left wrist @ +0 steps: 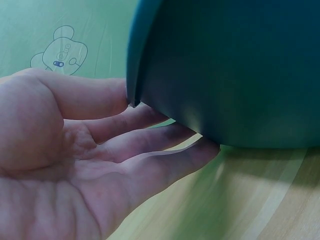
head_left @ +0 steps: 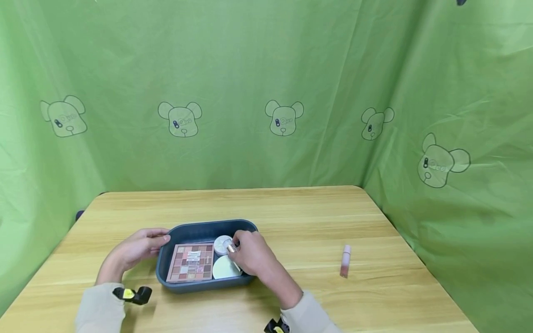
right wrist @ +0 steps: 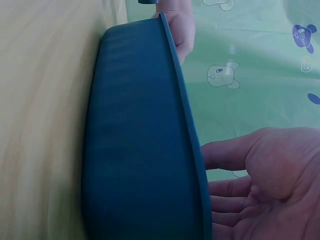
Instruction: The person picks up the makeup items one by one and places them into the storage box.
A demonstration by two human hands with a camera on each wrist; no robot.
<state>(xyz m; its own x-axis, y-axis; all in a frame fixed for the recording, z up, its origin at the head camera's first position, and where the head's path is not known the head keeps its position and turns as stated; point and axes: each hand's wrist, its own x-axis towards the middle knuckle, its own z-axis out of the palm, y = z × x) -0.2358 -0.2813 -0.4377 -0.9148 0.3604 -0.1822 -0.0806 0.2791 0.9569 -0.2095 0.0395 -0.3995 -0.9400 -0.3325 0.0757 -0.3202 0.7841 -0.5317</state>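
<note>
A dark blue tray (head_left: 208, 286) lies on the table. My left hand (head_left: 139, 245) holds its left end, thumb at the rim and fingers against the outer wall in the left wrist view. Over the tray's right part, my right hand (head_left: 254, 254) pinches a small cosmetic tube (head_left: 231, 248) with a pale end and a shiny band; its lower part is hidden. Inside the tray, an eyeshadow palette (head_left: 183, 270) lies on the left. Right of it are a round white-lidded container (head_left: 219, 244) and a pale rounded flat item (head_left: 225, 269). The tray wall hides my right fingertips in the right wrist view.
A pink lip gloss tube (head_left: 345, 261) with a pale cap lies on the wooden table (head_left: 399, 296), right of the tray. Green curtains (head_left: 233, 60) with bear-head outlines stand behind and at both sides.
</note>
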